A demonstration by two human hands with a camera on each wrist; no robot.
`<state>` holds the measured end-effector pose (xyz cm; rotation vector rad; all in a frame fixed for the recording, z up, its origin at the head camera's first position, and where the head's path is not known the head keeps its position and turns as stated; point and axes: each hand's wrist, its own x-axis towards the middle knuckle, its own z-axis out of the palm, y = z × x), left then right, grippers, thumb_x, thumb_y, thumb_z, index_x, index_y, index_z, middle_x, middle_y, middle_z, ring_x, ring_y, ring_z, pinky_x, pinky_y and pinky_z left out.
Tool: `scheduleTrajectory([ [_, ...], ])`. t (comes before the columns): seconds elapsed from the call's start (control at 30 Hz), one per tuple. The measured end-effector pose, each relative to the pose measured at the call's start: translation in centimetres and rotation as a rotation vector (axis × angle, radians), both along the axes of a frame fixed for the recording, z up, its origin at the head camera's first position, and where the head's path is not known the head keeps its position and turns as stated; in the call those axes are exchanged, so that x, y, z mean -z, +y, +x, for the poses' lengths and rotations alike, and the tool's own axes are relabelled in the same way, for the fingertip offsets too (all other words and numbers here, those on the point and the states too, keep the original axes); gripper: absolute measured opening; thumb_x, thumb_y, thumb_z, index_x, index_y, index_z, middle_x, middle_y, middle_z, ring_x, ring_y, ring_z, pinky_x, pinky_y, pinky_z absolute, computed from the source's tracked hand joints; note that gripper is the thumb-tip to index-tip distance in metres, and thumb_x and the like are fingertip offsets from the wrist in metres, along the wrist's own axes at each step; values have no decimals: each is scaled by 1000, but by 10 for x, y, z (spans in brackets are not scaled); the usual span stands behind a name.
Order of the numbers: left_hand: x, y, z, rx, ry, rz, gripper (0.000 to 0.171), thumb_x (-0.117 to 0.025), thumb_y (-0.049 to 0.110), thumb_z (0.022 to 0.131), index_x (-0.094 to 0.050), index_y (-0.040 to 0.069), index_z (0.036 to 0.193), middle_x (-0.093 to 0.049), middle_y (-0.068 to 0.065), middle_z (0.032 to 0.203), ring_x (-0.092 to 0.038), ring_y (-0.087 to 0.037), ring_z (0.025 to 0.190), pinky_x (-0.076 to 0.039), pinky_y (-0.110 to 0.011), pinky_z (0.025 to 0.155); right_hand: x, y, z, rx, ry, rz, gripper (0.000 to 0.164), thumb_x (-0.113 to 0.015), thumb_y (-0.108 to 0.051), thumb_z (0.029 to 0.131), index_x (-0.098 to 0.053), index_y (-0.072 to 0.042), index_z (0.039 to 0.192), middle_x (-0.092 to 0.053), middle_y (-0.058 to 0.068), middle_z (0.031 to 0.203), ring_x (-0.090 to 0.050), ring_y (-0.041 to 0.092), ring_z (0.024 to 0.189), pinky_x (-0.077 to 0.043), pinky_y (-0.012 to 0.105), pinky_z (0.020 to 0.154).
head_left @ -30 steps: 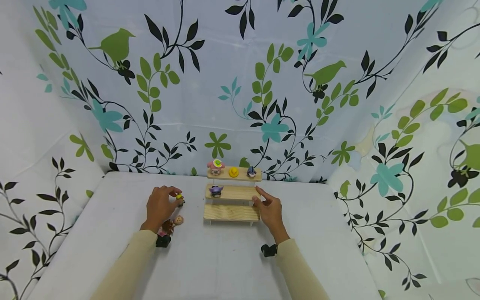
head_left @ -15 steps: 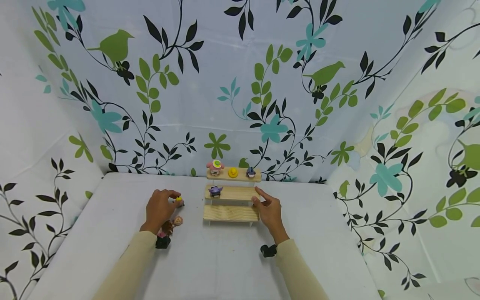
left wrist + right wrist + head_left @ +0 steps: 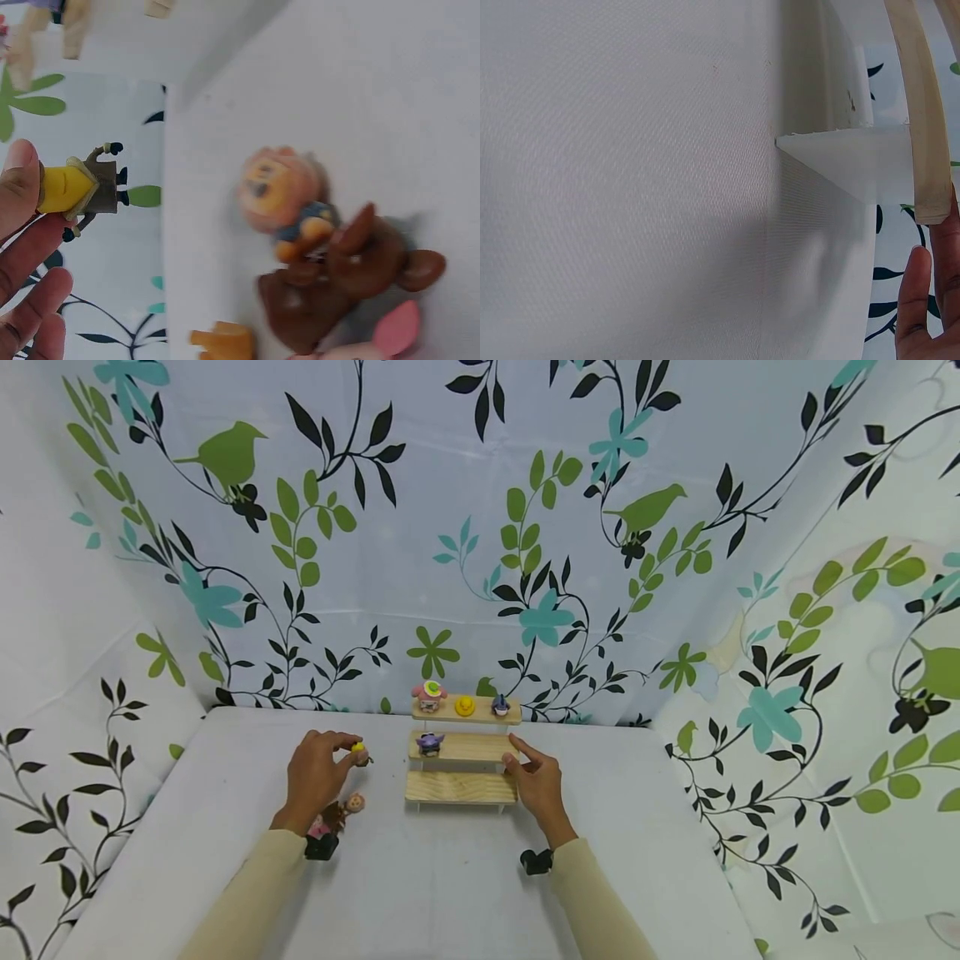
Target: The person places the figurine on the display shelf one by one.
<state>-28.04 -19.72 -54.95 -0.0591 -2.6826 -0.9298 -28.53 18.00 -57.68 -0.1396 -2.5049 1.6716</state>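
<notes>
Beside the shelf's left end, my left hand [image 3: 313,775] pinches a small toy figure [image 3: 361,754] between thumb and fingers, raised off the table. In the left wrist view this figure [image 3: 75,187] has a yellow head, brown clothes and black hands and feet. My right hand [image 3: 542,783] touches the right end of a three-tier wooden display shelf [image 3: 461,787] with thumb and index finger extended. The right wrist view shows fingers [image 3: 913,292] beside a wooden board [image 3: 924,112]. A purple figure [image 3: 430,743] stands at the left of the middle tier.
Along the top tier stand a pink figure [image 3: 430,696], a yellow duck [image 3: 465,705] and a dark blue figure [image 3: 500,704]. Near my left wrist lie a lion figure [image 3: 277,191], a brown figure [image 3: 367,262], a pink one [image 3: 367,351] and an orange piece [image 3: 225,341]. Patterned cloth [image 3: 480,527] hangs behind.
My left hand has lifted slightly with the yellow-headed figure, which now shows more clearly past the fingertips. My right hand stays at the shelf's right end.
</notes>
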Motion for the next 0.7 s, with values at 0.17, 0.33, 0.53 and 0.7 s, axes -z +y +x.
scheduleTrajectory([
  [0.17, -24, 6, 5, 3, 39, 17, 30, -83, 22, 94, -80, 9, 121, -81, -12, 109, -60, -32, 105, -51, -50, 87, -2, -1, 0, 4, -13, 5, 48, -74, -42, 99, -66, -33, 146, -80, 13, 111, -71, 17, 84, -54, 24, 68],
  [0.33, -42, 14, 8, 30, 100, 31, 30, -85, 21, 92, -81, 10, 120, -81, -11, 108, -59, -30, 104, -49, -51, 89, -3, 0, 1, 4, -27, 12, 49, -73, -43, 99, -65, -34, 147, -80, 12, 115, -71, 18, 86, -55, 25, 70],
  [0.53, -65, 31, 12, 76, 183, 74, 30, -87, 19, 89, -81, 10, 118, -81, -11, 104, -60, -32, 103, -49, -54, 91, -3, 0, 1, 7, -29, 9, 49, -74, -43, 99, -66, -34, 146, -79, 10, 118, -72, 18, 88, -55, 25, 71],
  [0.7, -81, 48, 15, 113, 205, 94, 31, -88, 23, 88, -82, 12, 117, -81, -8, 102, -60, -29, 99, -47, -47, 83, -2, -1, 2, 9, -21, 11, 48, -74, -41, 99, -66, -34, 146, -80, 9, 116, -72, 18, 86, -55, 25, 70],
])
